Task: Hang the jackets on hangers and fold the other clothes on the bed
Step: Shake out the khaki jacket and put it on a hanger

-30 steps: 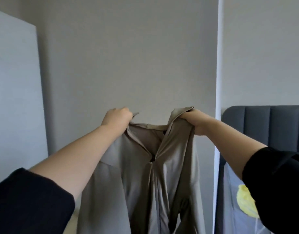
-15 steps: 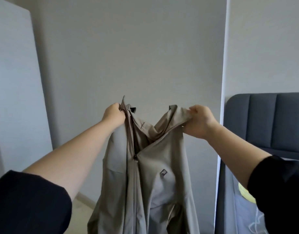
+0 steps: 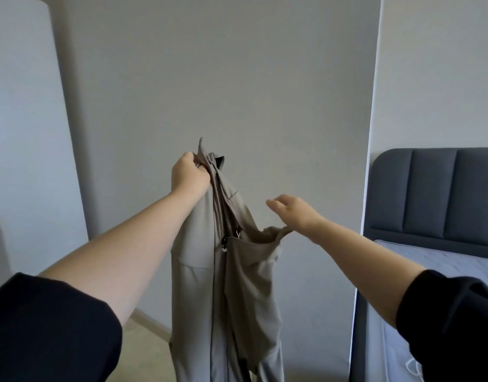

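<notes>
Loose black fabric forms the left sleeve [image 3: 50,326] and right sleeve [image 3: 454,318] (both end near the elbow), forearms bare

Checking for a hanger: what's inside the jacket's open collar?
Inside the jacket only lining, a zipper pull and a small tag show. Folds cover everything deeper; no hanger visible.
</notes>
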